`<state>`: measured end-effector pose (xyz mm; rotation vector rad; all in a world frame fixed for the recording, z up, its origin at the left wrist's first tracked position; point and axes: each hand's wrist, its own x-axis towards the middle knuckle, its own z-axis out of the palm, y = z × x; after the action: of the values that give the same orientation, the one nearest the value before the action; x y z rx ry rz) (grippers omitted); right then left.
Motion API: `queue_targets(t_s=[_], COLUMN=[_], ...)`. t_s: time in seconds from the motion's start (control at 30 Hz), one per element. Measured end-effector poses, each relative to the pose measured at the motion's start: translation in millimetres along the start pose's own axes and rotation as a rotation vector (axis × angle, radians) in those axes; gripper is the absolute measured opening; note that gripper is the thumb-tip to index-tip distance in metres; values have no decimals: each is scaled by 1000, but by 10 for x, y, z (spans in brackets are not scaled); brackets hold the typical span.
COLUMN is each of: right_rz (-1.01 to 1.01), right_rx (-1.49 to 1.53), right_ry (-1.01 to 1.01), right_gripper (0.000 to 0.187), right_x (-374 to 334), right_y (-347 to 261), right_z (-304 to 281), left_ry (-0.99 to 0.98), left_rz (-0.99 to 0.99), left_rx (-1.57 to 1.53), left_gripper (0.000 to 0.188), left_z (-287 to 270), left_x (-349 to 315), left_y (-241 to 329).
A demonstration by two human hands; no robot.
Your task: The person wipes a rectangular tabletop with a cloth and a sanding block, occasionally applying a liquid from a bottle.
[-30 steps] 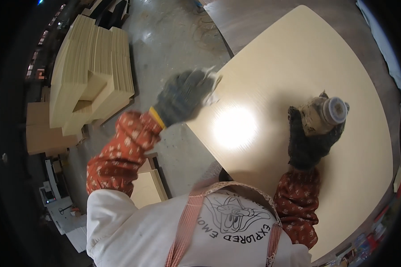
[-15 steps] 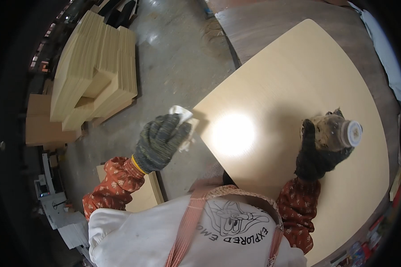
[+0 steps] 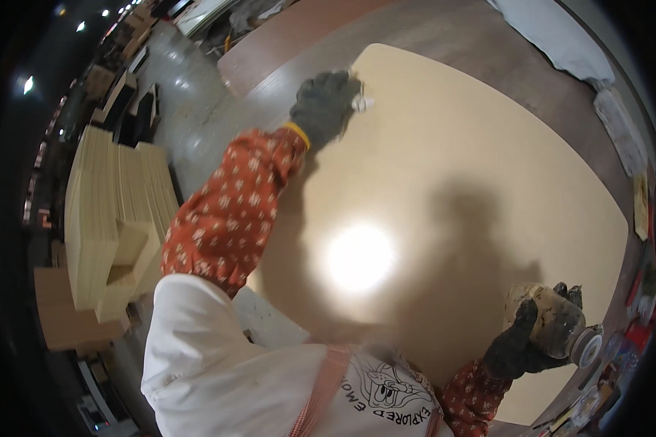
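A large pale wooden panel [image 3: 415, 131] with rounded corners lies in front of me, a bright light glaring off its middle. My left hand [image 3: 324, 105], in a dark knitted glove with a yellow cuff, is at the panel's far left corner. Its fingers are closed around a crumpled white cloth [image 3: 362, 103] against the panel's edge. Near the panel's right side, my right hand [image 3: 526, 342], gloved in black, grips a see-through jar [image 3: 554, 318] with a white lid. The jar is tilted, lid toward the lower right, and brownish stains mark its wall.
Stacks of pale boards [image 3: 109, 211] stand on the floor at the left, with a cardboard box [image 3: 73, 309] beside them. A white wrapped bundle [image 3: 554, 36] lies beyond the panel at the far right. Assorted small items [image 3: 627, 349] crowd the right edge.
My left hand has swung from beside the panel's near left corner out to its far left corner with the cloth. My right hand and the jar now appear lower in view.
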<state>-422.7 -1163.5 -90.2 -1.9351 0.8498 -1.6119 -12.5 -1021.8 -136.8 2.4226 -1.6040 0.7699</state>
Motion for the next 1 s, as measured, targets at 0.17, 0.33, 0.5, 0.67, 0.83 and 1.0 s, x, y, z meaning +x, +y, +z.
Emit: queue_targets(t_s=[0.17,0.33,0.5,0.67,0.83,1.0], right_rz=[-4,-41,-82,-109,-138,-163], right_rx=[-91,-129,-119,-136,-164,-190], right_ry=[2,-44,-104,-162,-194,-217], right_gripper=[70,67,64,61,59,57], right_x=[-72,-4,28,92,45,15], right_y=[90,152,142,148,108,108], right_z=[-134,-170,-125,-163,-180,-211], left_ry=[-110,-247,-137,-277,-374,-43], left_rz=[-81,-192,-33,-353,-537,-519], left_rx=[175,146,-45,-145,-133,-70], left_gripper=[38,42,42,45,48,44], left_z=[455,224,-759,-1768,-1912,-1644], left_x=[701,159,-1255,-2759,-3513,-2885], left_y=[-235,-32,134,755,806,757])
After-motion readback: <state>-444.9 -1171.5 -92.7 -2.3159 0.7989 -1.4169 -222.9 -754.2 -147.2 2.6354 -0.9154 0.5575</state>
